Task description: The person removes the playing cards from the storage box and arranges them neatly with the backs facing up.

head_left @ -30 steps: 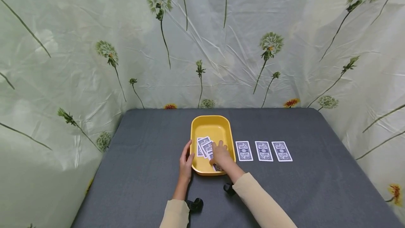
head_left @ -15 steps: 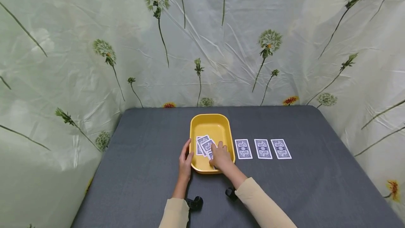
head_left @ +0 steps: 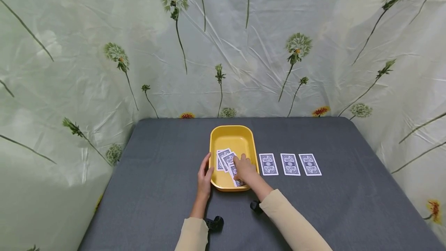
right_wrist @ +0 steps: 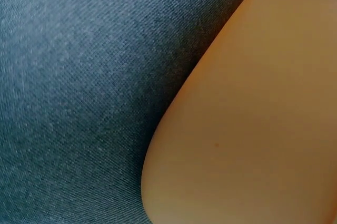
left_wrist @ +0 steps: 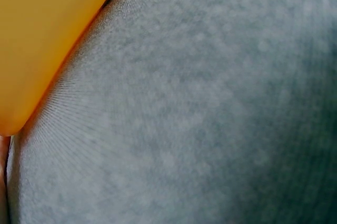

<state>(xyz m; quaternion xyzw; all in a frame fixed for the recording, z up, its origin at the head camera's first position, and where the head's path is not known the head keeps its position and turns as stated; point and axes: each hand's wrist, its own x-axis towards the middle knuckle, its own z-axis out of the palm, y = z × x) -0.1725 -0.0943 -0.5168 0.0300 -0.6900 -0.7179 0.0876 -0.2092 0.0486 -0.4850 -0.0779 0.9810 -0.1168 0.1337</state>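
A yellow tray (head_left: 232, 130) stands on the table with several blue-backed playing cards (head_left: 228, 159) lying overlapped in its near half. My left hand (head_left: 204, 181) rests against the tray's left side, its fingers and thumb spread along the rim. Reaching over the tray's right side, my right hand (head_left: 245, 169) has its fingers spread on the cards and hides part of them. No lifted card shows under it. In both wrist views the outer wall of the yellow tray (left_wrist: 42, 29) (right_wrist: 237, 113) fills much of the picture, and the cards are out of sight.
To the right of the tray three playing cards (head_left: 268, 164) (head_left: 290, 165) (head_left: 310, 164) lie face down in a row on the grey tablecloth (head_left: 167, 158). Behind the table's far edge hangs a pale curtain (head_left: 139, 30) with printed flowers.
My right hand has shifted slightly within the tray, so more of the nearest card shows beside its thumb. The left hand stays at the tray's side, and the row of three cards is unchanged.
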